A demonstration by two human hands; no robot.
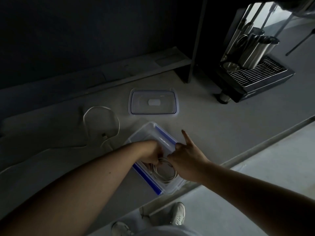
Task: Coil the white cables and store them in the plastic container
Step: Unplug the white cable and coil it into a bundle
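Left of the clear rectangular plastic container (146,132), a loose white cable (102,124) lies in an open loop on the pale matte tabletop (213,126), its plug end pointing toward the container's near-left wall. Next comes the left hand (151,156), reaching down inside the container with its fingers curled tight, pinching the top of a coiled white cable (166,176). That coil sits in several round turns in the container's near half, between its two blue side clips. Beyond the container, apart from it, the matching clear lid (153,103) lies flat, rounded at the corners with a thin blue edge line. At the container's right rim, the right hand (185,158) has its index finger straight and pointing away, the other fingers folded beside the coil; I cannot tell whether they hold it. Far right of the container stands a black drip tray with a ribbed metal grille (262,74), carrying brushed steel jugs (254,51).
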